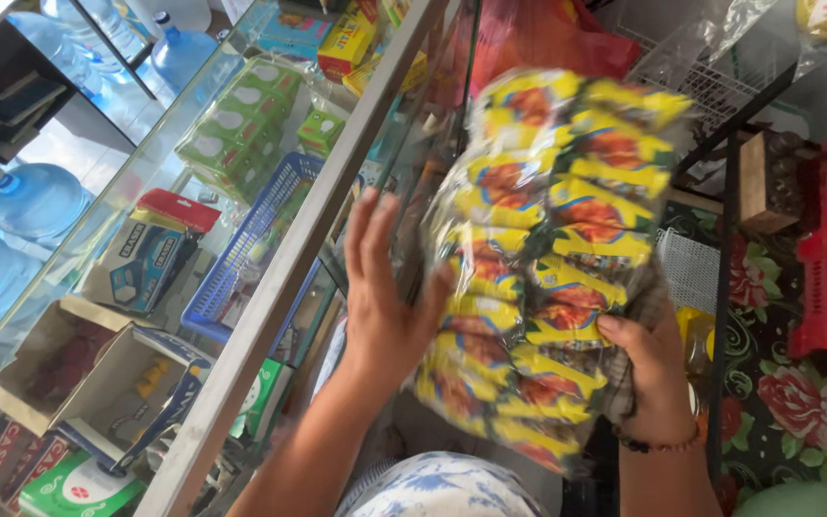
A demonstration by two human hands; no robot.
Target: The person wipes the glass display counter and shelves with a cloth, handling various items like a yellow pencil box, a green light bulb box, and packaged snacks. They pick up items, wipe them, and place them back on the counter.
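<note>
Hands flank sachet pack (547, 258): left (385, 297) flat, right (648, 369) gripping

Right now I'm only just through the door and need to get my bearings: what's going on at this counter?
A person is holding a big clear bag of small yellow-and-red sachets with both bare hands, next to a glass display counter. The left hand lies flat and open against the bag's side, while the right hand, with a bead bracelet at the wrist, grips its lower edge. The bag is held up in the air, not resting on anything. Inside the counter sit a blue plastic basket and green packets.
</note>
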